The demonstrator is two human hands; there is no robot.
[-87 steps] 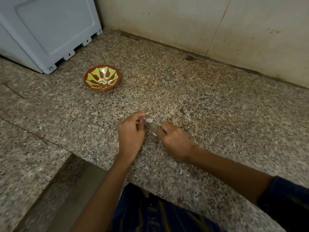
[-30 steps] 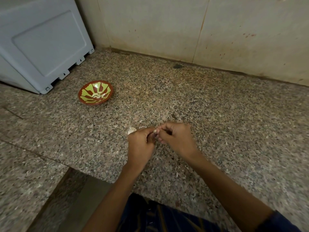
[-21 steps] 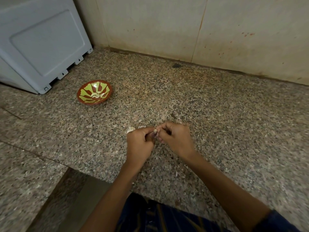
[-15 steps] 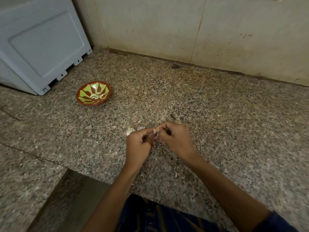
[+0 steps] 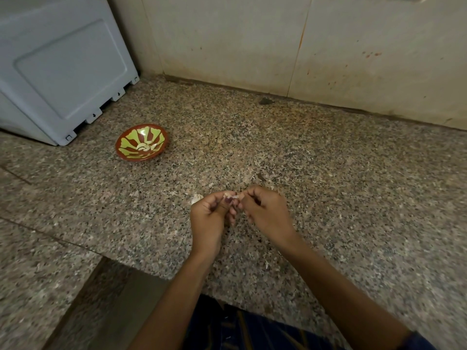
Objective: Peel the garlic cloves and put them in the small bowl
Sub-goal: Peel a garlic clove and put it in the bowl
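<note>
You're mid-peel — your left hand (image 5: 208, 218) and right hand (image 5: 265, 210) pinch 1 garlic clove (image 5: 230, 198) at frame centre. Next, strip the skin, then reach the small bowl (image 5: 142, 142) upper left.

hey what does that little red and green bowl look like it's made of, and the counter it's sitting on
Small bowl: probably glazed ceramic or painted clay; its red and green pattern is glossy and catches a highlight, though coated plastic can't be ruled out.
Counter: looks like polished granite, speckled grey, pink and black grain with a faint sheen.
</note>
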